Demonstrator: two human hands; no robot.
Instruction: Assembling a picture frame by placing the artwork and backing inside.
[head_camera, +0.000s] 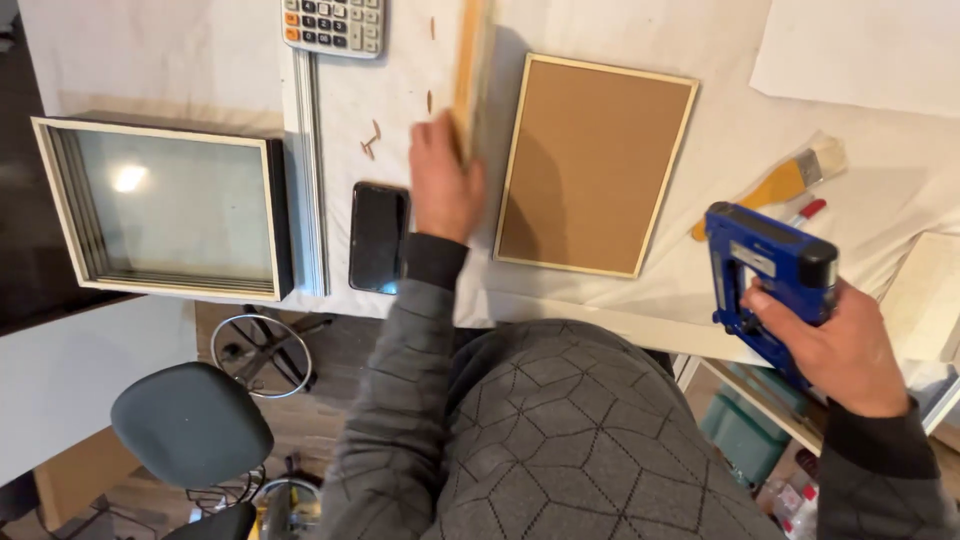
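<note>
My left hand (443, 185) grips the near end of a long wooden strip (471, 70) that stands on edge on the white-covered table (400, 100), just left of a corkboard in a pale frame (592, 165). My right hand (838, 340) holds a blue staple gun (765, 275) above the table's front right edge, apart from the board. A black phone (378, 236) lies flat beside my left wrist.
A calculator (334, 24) sits at the far edge. A glass-fronted frame (165, 208) lies at left beside a metal rail (310, 170). A wooden-handled brush (785, 180) and a red-tipped pen (808, 210) lie right of the board. A grey stool (190, 425) stands below.
</note>
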